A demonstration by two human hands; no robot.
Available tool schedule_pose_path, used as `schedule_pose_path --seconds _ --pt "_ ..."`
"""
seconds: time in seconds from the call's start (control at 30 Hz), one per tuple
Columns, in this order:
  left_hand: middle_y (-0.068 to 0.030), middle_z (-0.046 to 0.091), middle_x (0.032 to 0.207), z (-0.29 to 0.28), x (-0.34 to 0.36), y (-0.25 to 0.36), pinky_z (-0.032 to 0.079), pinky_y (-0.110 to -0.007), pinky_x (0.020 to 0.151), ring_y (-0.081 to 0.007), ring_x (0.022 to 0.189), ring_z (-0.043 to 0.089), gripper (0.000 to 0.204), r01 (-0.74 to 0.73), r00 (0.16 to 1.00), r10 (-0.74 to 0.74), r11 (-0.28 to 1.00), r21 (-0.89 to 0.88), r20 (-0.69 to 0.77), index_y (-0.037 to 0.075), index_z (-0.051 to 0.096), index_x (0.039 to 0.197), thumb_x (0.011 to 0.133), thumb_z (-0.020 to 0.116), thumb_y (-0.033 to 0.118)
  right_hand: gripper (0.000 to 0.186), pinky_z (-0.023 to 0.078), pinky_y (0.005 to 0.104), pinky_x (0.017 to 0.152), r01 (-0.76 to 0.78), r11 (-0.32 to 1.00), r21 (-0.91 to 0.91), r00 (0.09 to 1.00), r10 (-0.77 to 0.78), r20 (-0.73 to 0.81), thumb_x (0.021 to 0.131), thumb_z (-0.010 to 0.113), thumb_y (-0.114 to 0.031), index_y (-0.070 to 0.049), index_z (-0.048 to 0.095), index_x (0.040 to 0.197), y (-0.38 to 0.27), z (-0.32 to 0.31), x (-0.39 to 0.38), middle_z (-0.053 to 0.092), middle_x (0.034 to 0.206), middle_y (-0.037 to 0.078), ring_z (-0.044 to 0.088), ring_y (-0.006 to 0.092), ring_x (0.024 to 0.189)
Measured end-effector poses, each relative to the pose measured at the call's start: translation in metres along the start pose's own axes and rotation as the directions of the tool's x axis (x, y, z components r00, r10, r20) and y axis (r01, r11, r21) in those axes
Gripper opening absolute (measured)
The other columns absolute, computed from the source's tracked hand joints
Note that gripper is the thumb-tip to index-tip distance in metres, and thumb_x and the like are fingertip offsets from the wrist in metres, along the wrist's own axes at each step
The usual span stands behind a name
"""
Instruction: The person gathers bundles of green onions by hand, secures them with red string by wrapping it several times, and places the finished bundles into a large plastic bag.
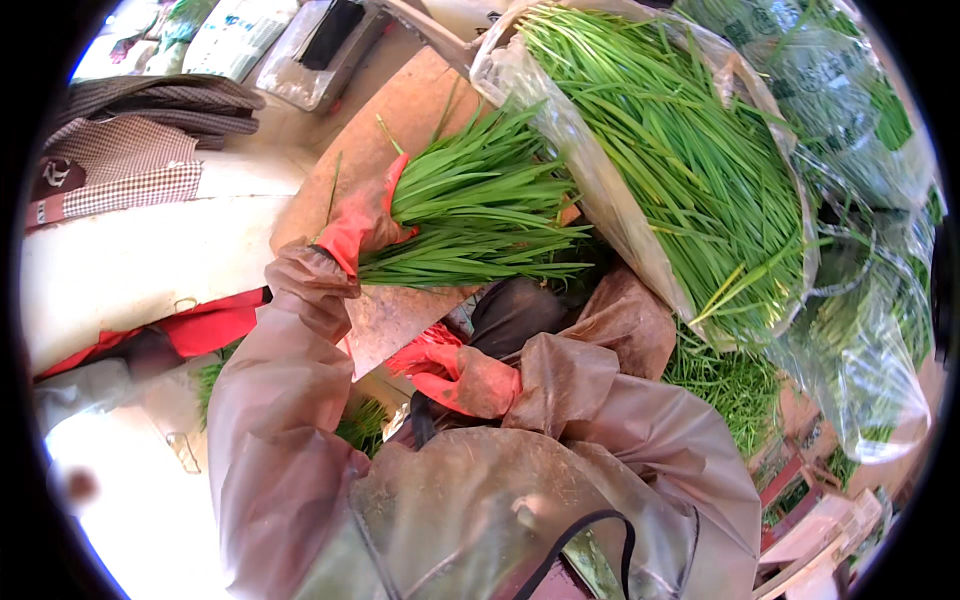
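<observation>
My left hand (362, 222), in a red glove with a translucent brown sleeve, grips a bunch of garlic chives (480, 205) near one end. The long flat green leaves fan out to the right over a worn brown board (325, 190). Closer to my body, my right hand (460, 380), also red-gloved, is bent inward with its fingers curled, below the bunch and by the board's near edge. Crinkled red material shows at its fingers; whether that is the glove or something held I cannot tell.
A large clear plastic bag (640, 230) full of chives stands open at the upper right, with more bagged greens (850, 110) beyond. Loose greens (725, 390) lie below it. Checked cloth (140, 160) rests on a white surface at left. A plastic box (320, 55) sits at the back.
</observation>
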State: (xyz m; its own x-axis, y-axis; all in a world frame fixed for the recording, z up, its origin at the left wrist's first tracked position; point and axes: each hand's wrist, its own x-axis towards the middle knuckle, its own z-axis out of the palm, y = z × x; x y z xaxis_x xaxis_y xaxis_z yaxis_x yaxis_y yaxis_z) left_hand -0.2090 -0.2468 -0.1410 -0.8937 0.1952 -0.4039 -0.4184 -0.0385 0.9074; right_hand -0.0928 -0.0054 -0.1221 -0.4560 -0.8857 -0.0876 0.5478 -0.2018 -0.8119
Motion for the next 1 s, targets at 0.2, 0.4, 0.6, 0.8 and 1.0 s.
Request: schedule_pose_path --seconds 0.2,0.4,0.6,0.8,1.0 --pt "-0.0076 0.055 0.102 0.01 -0.075 0.055 0.043 -0.042 0.077 -0.0272 0.093 0.052 0.032 0.098 0.787 -0.016 0.99 0.099 -0.616 0.008 0.044 0.113 0.083 0.036 0.015 0.028 0.038 0.0216 0.08 -0.356 0.921 0.159 0.925 0.323 0.2 0.081 0.047 -0.003 -0.001 0.047 0.108 -0.059 -0.022 0.002 0.053 0.098 0.004 0.048 0.01 0.092" --pt "-0.0078 0.05 0.109 0.037 -0.223 0.086 0.042 -0.038 0.083 -0.0213 0.096 0.051 0.038 -0.527 0.506 0.518 0.819 0.228 -0.69 0.004 0.041 0.114 0.078 0.052 0.008 0.025 0.042 0.0254 0.078 -0.285 0.893 0.348 0.958 0.276 0.076 0.081 0.048 -0.003 0.002 0.048 0.105 -0.041 -0.017 0.014 0.057 0.095 0.008 0.053 0.0134 0.088" --pt "-0.009 0.057 0.099 0.096 -0.403 0.058 0.045 -0.027 0.073 -0.0198 0.082 0.056 0.026 0.954 0.238 0.747 -0.062 0.292 -0.62 0.002 0.052 0.103 0.079 0.05 0.012 0.043 0.036 0.0406 0.09 -0.297 0.761 0.577 0.949 0.17 0.264 0.084 0.044 -0.021 0.002 0.035 0.118 -0.016 -0.03 0.023 0.046 0.114 0.017 0.046 0.0289 0.104" --pt "-0.0071 0.058 0.092 0.226 -0.574 -0.013 0.045 -0.027 0.072 -0.0162 0.078 0.055 0.028 0.821 -0.433 0.671 0.569 0.044 -0.601 0.004 0.055 0.1 0.074 0.057 0.012 0.034 0.04 0.0357 0.087 -0.279 0.945 0.172 0.938 0.229 0.261 0.087 0.037 -0.014 0.0 0.036 0.119 -0.009 -0.008 0.024 0.049 0.11 0.017 0.047 0.026 0.104" --pt "-0.0055 0.058 0.09 0.309 -0.623 -0.086 0.042 -0.027 0.075 -0.0147 0.082 0.053 0.035 0.018 -0.929 0.14 0.942 0.335 -0.343 0.001 0.054 0.1 0.067 0.064 0.007 0.036 0.04 0.0342 0.088 -0.308 0.948 -0.076 0.885 0.315 0.343 0.087 0.038 -0.014 0.001 0.035 0.119 -0.009 0.002 0.044 0.049 0.11 0.019 0.048 0.0253 0.103"
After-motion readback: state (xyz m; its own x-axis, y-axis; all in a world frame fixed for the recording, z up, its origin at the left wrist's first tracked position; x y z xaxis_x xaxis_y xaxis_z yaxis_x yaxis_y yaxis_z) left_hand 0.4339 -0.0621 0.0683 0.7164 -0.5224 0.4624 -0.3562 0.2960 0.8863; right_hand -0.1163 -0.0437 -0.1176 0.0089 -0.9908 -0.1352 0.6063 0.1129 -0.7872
